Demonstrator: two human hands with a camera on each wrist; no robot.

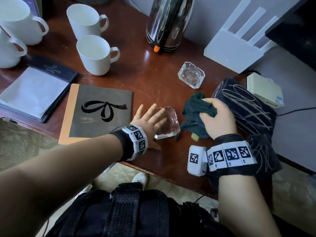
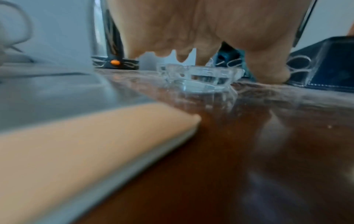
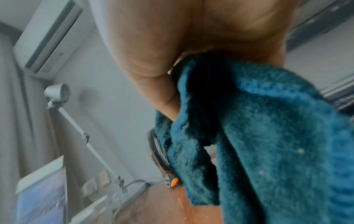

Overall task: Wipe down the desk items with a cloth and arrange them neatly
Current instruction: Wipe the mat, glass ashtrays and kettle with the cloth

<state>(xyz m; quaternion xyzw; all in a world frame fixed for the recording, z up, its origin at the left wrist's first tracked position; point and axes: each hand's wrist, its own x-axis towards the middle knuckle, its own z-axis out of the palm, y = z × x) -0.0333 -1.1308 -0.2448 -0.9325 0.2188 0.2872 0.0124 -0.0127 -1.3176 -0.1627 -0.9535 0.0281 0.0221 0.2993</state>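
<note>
Glossy red-brown desk, light glinting off the polish. Left hand down flat over the near ashtray, fingers spread and straight, thumb resting on the wood; from the left wrist, palm arched above the glass, fingertips dangling past its rim. Right hand just beside, fist bunched around the teal cloth, folds spilling onto the desk right next to the ashtray. Second ashtray standing apart, further back. Steel kettle at the rear against the grey wall. Four white mugs clustered at the back left. Notepad in a dark folder at the left edge, book with a ribbon print just left of the spread hand. White router and a dark patterned box to the right. Woven carpet below the front edge. Up in the right wrist view: air conditioner high on the wall, curtain beside it, all blurred.
</note>
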